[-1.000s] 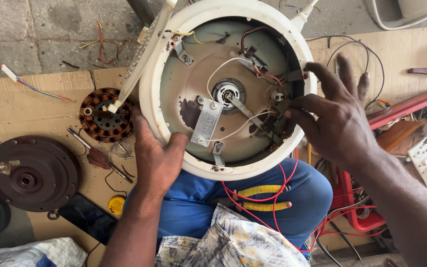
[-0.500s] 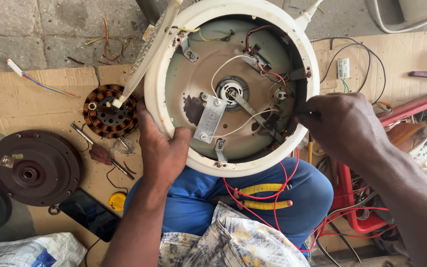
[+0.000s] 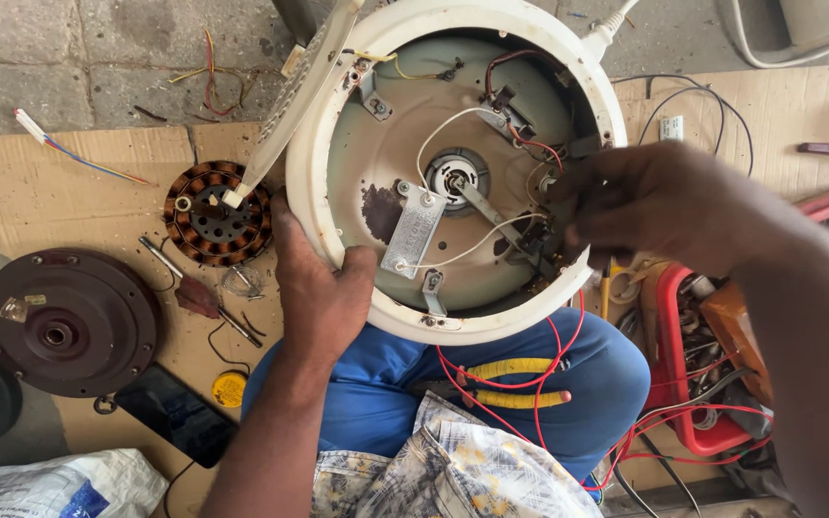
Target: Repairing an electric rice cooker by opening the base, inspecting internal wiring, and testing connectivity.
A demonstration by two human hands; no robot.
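Note:
A round cream appliance base (image 3: 338, 125) is tipped up on my lap, its open underside facing me. Inside are a central hub (image 3: 453, 175), a grey metal plate (image 3: 412, 230), brackets, and white and red wires. My left hand (image 3: 319, 288) grips the lower left rim of the base. My right hand (image 3: 650, 206) reaches in at the right side, fingertips closed among the wires and small parts by the rim; what they pinch is hidden. Red wires (image 3: 530, 379) hang from the base over my blue trousers, beside yellow-handled pliers (image 3: 520, 384).
On the cardboard at left lie a copper-wound stator (image 3: 215, 213), a dark round motor cover (image 3: 67, 321), a screwdriver (image 3: 199, 293), a black phone (image 3: 177, 414) and a yellow disc (image 3: 228, 388). A red box (image 3: 669, 384) with wires and tools sits at right. Patterned cloth (image 3: 453, 470) lies below.
My right hand has drawn its spread fingers together and pushed further into the right side of the base. The left hand slid up onto the rim. The base has shifted slightly right.

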